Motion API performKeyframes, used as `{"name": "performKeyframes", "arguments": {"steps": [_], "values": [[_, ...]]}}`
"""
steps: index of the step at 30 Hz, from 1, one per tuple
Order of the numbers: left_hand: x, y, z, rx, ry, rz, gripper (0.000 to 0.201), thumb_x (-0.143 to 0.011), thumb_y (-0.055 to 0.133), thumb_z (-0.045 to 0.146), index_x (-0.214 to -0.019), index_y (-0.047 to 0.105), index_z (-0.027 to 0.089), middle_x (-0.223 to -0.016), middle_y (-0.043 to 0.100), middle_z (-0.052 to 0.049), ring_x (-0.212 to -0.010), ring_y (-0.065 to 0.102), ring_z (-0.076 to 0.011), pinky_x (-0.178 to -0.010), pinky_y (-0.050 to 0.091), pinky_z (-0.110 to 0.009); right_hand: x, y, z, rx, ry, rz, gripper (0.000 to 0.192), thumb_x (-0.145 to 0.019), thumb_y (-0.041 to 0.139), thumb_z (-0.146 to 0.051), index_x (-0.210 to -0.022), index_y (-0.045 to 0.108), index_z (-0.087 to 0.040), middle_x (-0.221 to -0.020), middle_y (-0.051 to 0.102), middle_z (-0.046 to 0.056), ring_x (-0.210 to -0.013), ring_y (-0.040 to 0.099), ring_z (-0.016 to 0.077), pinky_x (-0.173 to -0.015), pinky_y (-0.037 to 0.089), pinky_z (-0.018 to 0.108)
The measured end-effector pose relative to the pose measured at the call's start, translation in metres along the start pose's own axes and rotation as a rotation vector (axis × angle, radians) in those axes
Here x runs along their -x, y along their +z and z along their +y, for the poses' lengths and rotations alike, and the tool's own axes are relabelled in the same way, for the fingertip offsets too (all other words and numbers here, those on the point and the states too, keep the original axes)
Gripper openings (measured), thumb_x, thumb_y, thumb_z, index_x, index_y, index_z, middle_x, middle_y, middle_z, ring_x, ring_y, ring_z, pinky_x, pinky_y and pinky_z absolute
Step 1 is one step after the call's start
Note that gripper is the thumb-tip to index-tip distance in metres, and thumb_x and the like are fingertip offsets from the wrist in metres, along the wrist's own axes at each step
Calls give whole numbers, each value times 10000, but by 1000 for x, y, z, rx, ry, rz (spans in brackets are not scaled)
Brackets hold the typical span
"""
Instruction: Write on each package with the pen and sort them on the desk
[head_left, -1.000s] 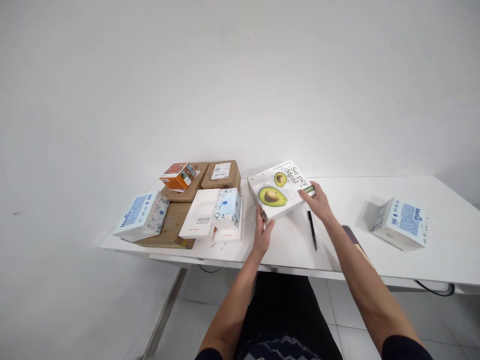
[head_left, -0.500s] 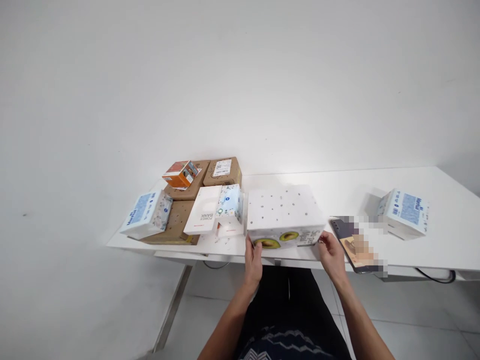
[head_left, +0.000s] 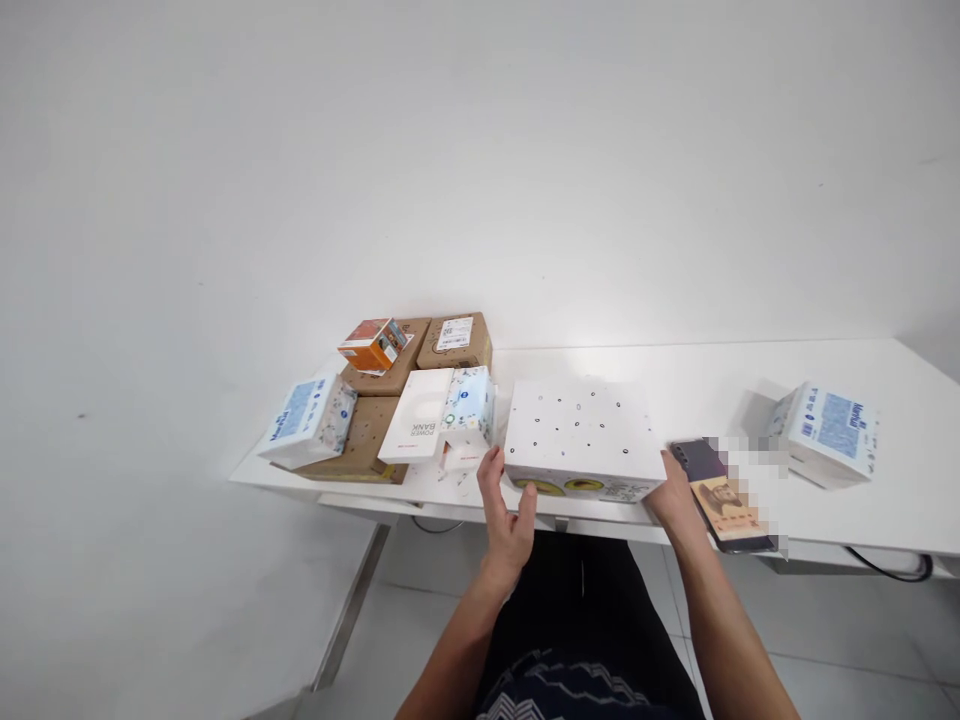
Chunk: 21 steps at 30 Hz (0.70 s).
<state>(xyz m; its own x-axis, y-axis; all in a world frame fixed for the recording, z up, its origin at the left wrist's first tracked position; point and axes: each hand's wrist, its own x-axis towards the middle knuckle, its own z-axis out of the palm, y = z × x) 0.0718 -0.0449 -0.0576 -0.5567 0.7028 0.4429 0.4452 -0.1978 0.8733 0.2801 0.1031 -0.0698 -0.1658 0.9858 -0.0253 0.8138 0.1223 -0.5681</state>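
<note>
A white box (head_left: pixel 583 430) with small dark marks on top and avocado pictures on its front stands at the table's front edge, between my hands. My left hand (head_left: pixel 508 515) grips its left front corner, fingers along the side and thumb apart at the front. At the right front corner my right hand (head_left: pixel 673 495) holds the box's side; its fingertips are hidden. Just right of that hand lies a dark phone (head_left: pixel 724 495) with a printed picture on it, partly blurred out. Left of the box are a white power bank box (head_left: pixel 418 415) and a blue-white patterned box (head_left: pixel 469 400).
Brown cardboard boxes (head_left: pixel 367 430) are grouped at the left of the white table (head_left: pixel 600 362). An orange box (head_left: pixel 373 346) and a blue-white pack (head_left: pixel 311 420) rest on them. A similar pack (head_left: pixel 829 432) stands at the right. Behind is a wall (head_left: pixel 480 180).
The white box has tipped so that more of its top and less of its avocado front shows. My left fingers have spread up its side; my right hand has moved up against its right side.
</note>
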Motion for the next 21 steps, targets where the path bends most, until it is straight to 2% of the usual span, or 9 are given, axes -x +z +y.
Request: {"name": "performKeyframes", "arguments": {"steps": [2, 4, 6, 9, 13, 17, 21], "values": [[-9, 1, 6, 28, -16, 16, 539, -903, 504, 400, -1395, 321, 279, -1447, 346, -114, -1347, 358, -244, -1103, 332, -420, 1, -2, 1, -41, -3, -20, 170, -703, 542, -271, -799, 662, -197, -793, 678, 130, -779, 637, 285, -628, 426, 329], [-18, 3, 10, 78, -89, 27, 510, -912, 482, 432, -1375, 360, 257, -1411, 413, -119, -1311, 415, -236, -1074, 377, -391, 5, -4, 4, -105, 6, -27, 150, -675, 533, -261, -753, 649, -207, -737, 684, 105, -735, 642, 268, -611, 424, 319], [-27, 4, 12, 119, -168, 27, 493, -914, 466, 469, -1348, 405, 245, -1383, 468, -115, -1290, 452, -232, -1043, 416, -362, 12, -5, 9, -188, 65, 18, 139, -657, 525, -273, -737, 620, -212, -687, 677, 70, -671, 633, 239, -588, 423, 306], [-35, 5, 16, 167, -250, -19, 504, -916, 443, 502, -1347, 427, 242, -1388, 488, -101, -1294, 459, -233, -1028, 440, -343, 28, -9, 10, -426, 187, 88, 138, -675, 516, -330, -754, 545, -220, -586, 627, 10, -547, 582, 196, -533, 414, 292], [-37, 5, 22, 204, -299, -73, 498, -922, 438, 481, -1354, 451, 233, -1384, 507, -90, -1306, 450, -242, -1035, 443, -343, 46, -19, -5, -740, 211, 46, 164, -726, 542, -364, -802, 484, -231, -516, 556, -47, -475, 516, 155, -503, 407, 273], [-31, 5, 15, 298, -233, -61, 481, -923, 435, 444, -1360, 444, 244, -1404, 488, -86, -1316, 436, -257, -1030, 449, -359, 47, -31, -23, -868, 175, 183, 207, -723, 611, -370, -836, 501, -236, -613, 549, -47, -562, 529, 142, -554, 433, 265], [-14, 6, -13, 264, -26, -7, 486, -876, 497, 417, -1328, 467, 240, -1391, 493, -102, -1312, 435, -285, -1056, 415, -427, 40, -30, -23, -915, 115, 240, 181, -748, 608, -377, -823, 518, -238, -731, 596, -19, -700, 587, 162, -620, 470, 274]]}}
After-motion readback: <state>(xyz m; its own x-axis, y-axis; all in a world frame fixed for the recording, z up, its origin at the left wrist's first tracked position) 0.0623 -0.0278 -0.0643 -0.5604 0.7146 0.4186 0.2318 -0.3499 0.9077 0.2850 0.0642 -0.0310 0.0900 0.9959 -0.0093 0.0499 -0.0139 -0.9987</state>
